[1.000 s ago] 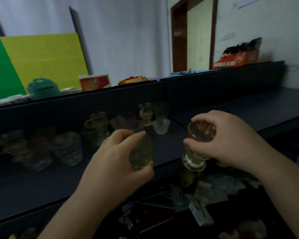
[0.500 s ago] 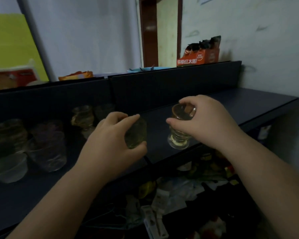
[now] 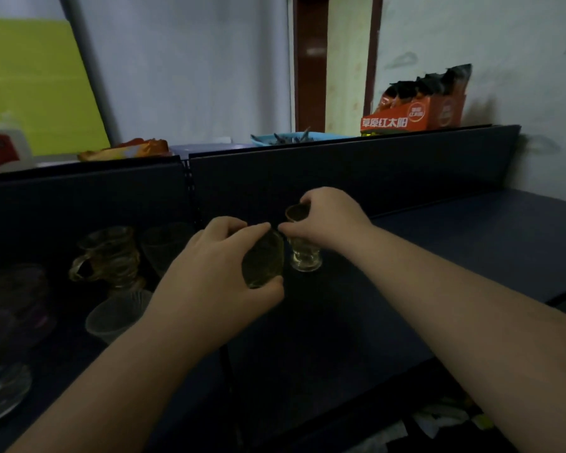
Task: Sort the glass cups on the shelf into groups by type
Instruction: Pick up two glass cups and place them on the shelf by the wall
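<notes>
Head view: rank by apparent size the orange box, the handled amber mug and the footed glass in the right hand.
1. Orange box
2. Amber mug
3. Footed glass, partly hidden by the right hand

The box stands farther off, so true sizes stay unsure.

Dim room, pale wall (image 3: 193, 67), brown door frame (image 3: 309, 60), yellow-green panel (image 3: 36, 89)

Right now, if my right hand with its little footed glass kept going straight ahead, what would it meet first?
Probably the shelf's dark back panel: nothing shows between the right hand, its footed glass and the panel, though depth is unclear.
</notes>
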`<act>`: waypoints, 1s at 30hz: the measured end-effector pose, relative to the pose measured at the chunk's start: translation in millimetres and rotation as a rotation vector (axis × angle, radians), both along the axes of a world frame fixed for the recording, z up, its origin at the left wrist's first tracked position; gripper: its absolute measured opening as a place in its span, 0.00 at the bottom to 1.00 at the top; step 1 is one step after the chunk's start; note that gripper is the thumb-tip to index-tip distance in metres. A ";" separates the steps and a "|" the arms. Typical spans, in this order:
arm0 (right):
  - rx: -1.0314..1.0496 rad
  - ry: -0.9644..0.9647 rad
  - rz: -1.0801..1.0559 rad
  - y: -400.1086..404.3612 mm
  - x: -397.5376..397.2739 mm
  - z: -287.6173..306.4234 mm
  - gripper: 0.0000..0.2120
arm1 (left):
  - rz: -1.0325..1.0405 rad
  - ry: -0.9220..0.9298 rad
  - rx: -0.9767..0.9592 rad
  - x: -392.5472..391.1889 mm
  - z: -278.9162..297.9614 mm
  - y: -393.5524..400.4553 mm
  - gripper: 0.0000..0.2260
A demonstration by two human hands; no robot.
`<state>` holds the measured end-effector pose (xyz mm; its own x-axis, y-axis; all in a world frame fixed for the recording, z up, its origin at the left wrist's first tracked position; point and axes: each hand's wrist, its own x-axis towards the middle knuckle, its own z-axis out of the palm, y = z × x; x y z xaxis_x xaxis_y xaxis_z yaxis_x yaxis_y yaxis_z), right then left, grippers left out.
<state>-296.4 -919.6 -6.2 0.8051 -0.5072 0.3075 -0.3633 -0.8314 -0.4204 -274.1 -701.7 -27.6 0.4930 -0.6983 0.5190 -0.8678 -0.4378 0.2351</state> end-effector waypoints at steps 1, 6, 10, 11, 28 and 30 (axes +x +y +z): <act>0.002 0.018 -0.001 -4.6 13.9 -1.2 0.21 | 0.005 0.004 0.010 1.6 -0.3 -4.1 0.34; 0.009 0.105 0.058 -15.7 58.7 -1.8 0.24 | 0.044 -0.007 0.046 6.6 1.7 -23.2 0.32; -0.041 0.172 0.153 -20.6 65.5 0.1 0.24 | 0.124 -0.015 0.042 6.6 2.2 -41.0 0.33; -0.054 0.190 0.186 -25.4 63.5 0.2 0.26 | 0.143 -0.014 0.041 5.3 3.0 -46.8 0.33; -0.184 0.032 0.275 -282.8 -155.7 -17.6 0.31 | 0.175 0.052 0.074 -29.5 8.6 -287.8 0.34; -0.188 0.021 0.263 -300.4 -173.6 -24.9 0.29 | 0.199 0.080 0.097 -22.0 3.6 -317.2 0.34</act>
